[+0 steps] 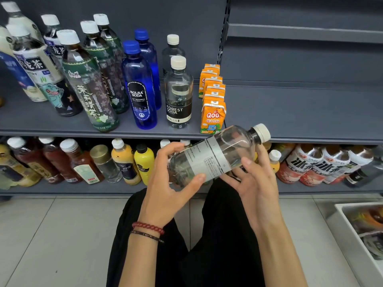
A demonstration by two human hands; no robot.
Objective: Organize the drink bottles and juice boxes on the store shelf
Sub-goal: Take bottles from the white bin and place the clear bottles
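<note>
holding clear bottle [213, 156], left hand [165, 183], right hand [257, 183]

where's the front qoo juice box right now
Head view, centre: the front Qoo juice box stands at the shelf edge, just right of the Forest Soda bottle.

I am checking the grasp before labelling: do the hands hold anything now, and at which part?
Both hold one clear bottle, tilted. The left hand grips its base end; the right hand holds the labelled body with its fingers.
</note>
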